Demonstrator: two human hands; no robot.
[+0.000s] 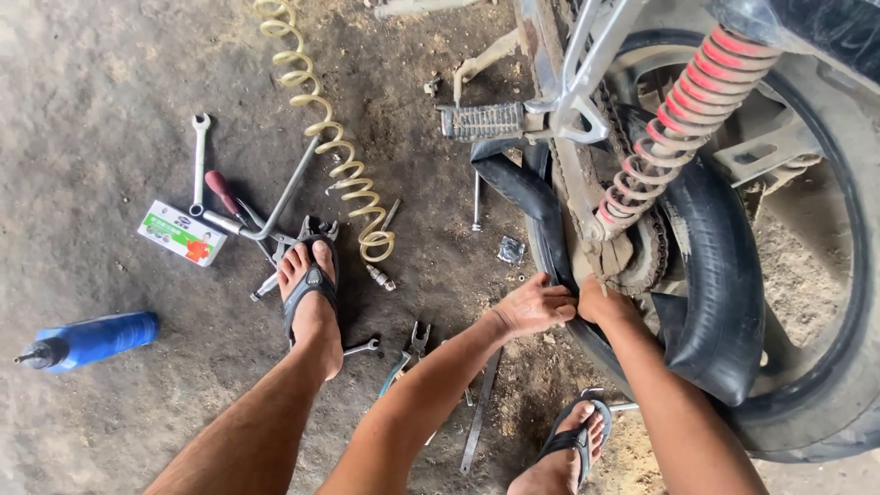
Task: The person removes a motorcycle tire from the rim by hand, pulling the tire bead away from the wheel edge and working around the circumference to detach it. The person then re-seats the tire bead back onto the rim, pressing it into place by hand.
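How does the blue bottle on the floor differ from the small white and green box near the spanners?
The blue bottle is round, long and lies on its side with a dark nozzle; the white and green box is flat and rectangular. The bottle lies alone; the box sits beside the spanner. Both rest on the dirt floor, untouched.

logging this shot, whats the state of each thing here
left hand: grip shut on inner tube
right hand: pressed to the inner tube, grip hidden
inner tube: limp, pulled out of the tyre
tyre: on the wheel
footpeg: folded out
air hose: coiled, on the ground
blue bottle: lying down
spanner: flat on the ground
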